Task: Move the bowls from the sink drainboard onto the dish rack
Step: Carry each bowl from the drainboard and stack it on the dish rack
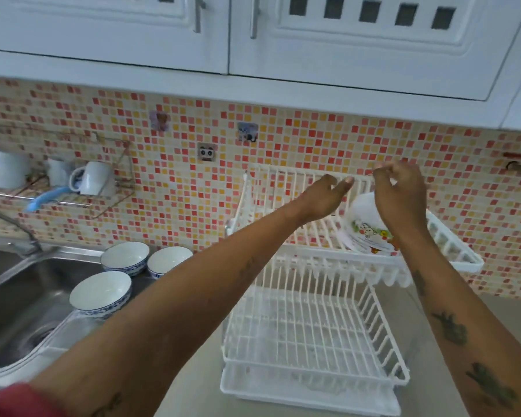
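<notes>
Three white bowls with blue patterned sides stand upright on the steel drainboard [143, 281]: one at the back left [126, 257], one at the back right [166, 262], one nearer me [100, 291]. A white two-tier dish rack [310, 367] stands to their right on the counter. A white bowl with cartoon prints [364, 225] lies tipped, mouth down, on the rack's upper tier. My right hand [401, 200] hovers over that bowl with its fingers lifted off it. My left hand [328, 194] is just left of it, fingers spread, in front of the upper tier's back wires.
The sink basin [18, 305] and faucet [17, 228] lie at the left. A wall rack with white mugs [94, 179] and a blue brush [44, 198] hangs on the mosaic tiles. White cabinets [253, 40] hang overhead. The rack's lower tier holds nothing.
</notes>
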`<state>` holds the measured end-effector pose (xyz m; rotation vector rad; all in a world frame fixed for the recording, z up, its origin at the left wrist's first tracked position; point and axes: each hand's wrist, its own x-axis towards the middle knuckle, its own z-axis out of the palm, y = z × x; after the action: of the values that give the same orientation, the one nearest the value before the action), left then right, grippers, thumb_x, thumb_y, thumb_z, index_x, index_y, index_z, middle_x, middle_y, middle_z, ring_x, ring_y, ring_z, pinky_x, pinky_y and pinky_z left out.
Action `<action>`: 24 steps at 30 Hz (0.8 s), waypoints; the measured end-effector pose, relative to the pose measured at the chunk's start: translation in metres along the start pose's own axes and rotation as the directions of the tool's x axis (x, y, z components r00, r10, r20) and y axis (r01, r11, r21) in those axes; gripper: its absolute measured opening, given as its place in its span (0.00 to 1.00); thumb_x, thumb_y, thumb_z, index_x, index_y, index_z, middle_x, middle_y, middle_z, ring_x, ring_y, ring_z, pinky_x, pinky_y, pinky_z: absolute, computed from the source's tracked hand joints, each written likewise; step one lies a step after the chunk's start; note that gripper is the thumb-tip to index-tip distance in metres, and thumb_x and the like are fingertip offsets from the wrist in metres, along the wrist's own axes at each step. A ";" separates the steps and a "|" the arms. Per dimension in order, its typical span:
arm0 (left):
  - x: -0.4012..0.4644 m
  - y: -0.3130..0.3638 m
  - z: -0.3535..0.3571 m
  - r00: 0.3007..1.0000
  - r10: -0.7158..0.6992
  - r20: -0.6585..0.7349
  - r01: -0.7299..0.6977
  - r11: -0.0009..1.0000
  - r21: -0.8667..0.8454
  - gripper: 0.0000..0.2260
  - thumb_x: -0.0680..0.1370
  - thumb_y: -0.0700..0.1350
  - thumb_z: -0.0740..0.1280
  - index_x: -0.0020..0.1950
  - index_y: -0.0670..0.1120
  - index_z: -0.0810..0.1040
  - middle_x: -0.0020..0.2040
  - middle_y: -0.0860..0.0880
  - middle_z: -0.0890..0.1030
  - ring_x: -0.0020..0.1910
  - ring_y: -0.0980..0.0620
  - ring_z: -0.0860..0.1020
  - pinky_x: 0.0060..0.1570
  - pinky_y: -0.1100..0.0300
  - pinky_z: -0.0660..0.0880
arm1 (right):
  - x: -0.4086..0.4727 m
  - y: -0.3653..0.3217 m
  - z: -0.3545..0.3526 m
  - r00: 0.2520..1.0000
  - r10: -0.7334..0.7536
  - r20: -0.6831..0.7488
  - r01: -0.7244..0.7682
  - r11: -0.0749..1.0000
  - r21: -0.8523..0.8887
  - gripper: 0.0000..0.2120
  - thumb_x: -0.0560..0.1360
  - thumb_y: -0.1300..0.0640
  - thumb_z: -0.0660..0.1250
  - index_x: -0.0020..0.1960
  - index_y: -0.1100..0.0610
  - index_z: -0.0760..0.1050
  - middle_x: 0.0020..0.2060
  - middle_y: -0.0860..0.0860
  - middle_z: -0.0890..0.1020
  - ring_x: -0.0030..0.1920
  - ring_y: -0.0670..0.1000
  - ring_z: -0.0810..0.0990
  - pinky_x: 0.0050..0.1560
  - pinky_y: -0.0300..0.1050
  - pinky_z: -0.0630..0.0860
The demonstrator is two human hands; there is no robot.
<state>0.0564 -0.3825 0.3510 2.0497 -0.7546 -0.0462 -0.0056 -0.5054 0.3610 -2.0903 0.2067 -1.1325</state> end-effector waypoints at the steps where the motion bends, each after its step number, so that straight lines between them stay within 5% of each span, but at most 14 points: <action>1: -0.011 0.003 -0.016 0.999 0.043 -0.030 -0.044 0.999 -0.018 0.23 0.83 0.57 0.51 0.50 0.39 0.74 0.49 0.38 0.78 0.44 0.46 0.75 0.46 0.55 0.71 | -0.003 -0.019 0.010 0.999 -0.050 -0.001 0.050 0.996 0.070 0.10 0.79 0.56 0.60 0.50 0.59 0.78 0.59 0.57 0.77 0.56 0.52 0.75 0.51 0.36 0.65; 2: -0.020 0.003 -0.033 0.995 0.067 -0.070 -0.069 0.997 -0.028 0.21 0.84 0.56 0.51 0.48 0.42 0.73 0.46 0.38 0.77 0.43 0.46 0.75 0.45 0.56 0.71 | -0.006 -0.039 0.020 0.995 -0.098 -0.007 0.098 0.984 0.145 0.10 0.78 0.56 0.60 0.50 0.59 0.79 0.57 0.57 0.78 0.54 0.50 0.75 0.49 0.34 0.67; 5: -0.052 -0.016 -0.095 0.949 0.045 -0.311 -0.079 0.992 -0.098 0.24 0.84 0.55 0.51 0.63 0.41 0.77 0.64 0.41 0.78 0.59 0.46 0.77 0.59 0.52 0.73 | -0.021 -0.099 0.055 0.975 -0.208 -0.081 0.223 0.887 0.405 0.08 0.75 0.58 0.61 0.47 0.55 0.80 0.56 0.55 0.78 0.53 0.43 0.76 0.52 0.29 0.71; 9: -0.103 -0.086 -0.183 0.831 -0.095 -0.549 -0.071 0.959 -0.274 0.21 0.84 0.53 0.51 0.54 0.40 0.78 0.52 0.43 0.80 0.45 0.51 0.77 0.46 0.59 0.74 | -0.055 -0.164 0.105 0.937 -0.322 -0.133 0.332 0.710 0.620 0.09 0.75 0.66 0.61 0.46 0.59 0.79 0.53 0.56 0.75 0.51 0.31 0.75 0.51 0.27 0.71; 12: -0.141 -0.159 -0.230 0.701 -0.294 -0.650 0.030 0.922 -0.385 0.19 0.84 0.51 0.52 0.45 0.42 0.77 0.43 0.46 0.80 0.39 0.51 0.77 0.40 0.60 0.73 | -0.086 -0.195 0.163 0.935 -0.354 -0.011 0.248 0.631 0.735 0.09 0.75 0.66 0.61 0.45 0.60 0.80 0.52 0.58 0.77 0.50 0.32 0.74 0.50 0.25 0.69; 16: -0.191 -0.255 -0.270 0.480 -0.483 -0.733 0.160 0.869 -0.468 0.18 0.83 0.48 0.53 0.38 0.46 0.75 0.39 0.45 0.80 0.34 0.50 0.76 0.33 0.61 0.71 | -0.136 -0.210 0.266 0.886 -0.322 0.333 -0.022 0.689 0.724 0.11 0.75 0.64 0.61 0.40 0.54 0.81 0.52 0.54 0.78 0.50 0.34 0.75 0.50 0.27 0.71; 20: -0.234 -0.339 -0.291 0.374 -0.651 -0.661 0.257 0.757 -0.600 0.16 0.83 0.48 0.55 0.40 0.43 0.74 0.34 0.47 0.75 0.32 0.52 0.73 0.27 0.64 0.72 | -0.176 -0.191 0.378 0.723 -0.056 0.689 -0.386 0.794 0.470 0.11 0.74 0.59 0.63 0.39 0.52 0.82 0.44 0.48 0.81 0.50 0.50 0.78 0.50 0.47 0.74; 24: -0.264 -0.419 -0.294 0.342 -0.774 -0.533 0.400 0.633 -0.663 0.17 0.82 0.56 0.57 0.49 0.43 0.75 0.37 0.48 0.75 0.31 0.52 0.72 0.29 0.65 0.68 | -0.219 -0.154 0.469 0.321 0.269 0.908 -0.667 0.745 0.014 0.14 0.77 0.54 0.63 0.58 0.62 0.77 0.54 0.59 0.77 0.54 0.57 0.77 0.44 0.46 0.71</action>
<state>0.1415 0.1421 0.1277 1.5380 0.6134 0.2550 0.1981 -0.0474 0.1611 -1.7593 0.0757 0.3543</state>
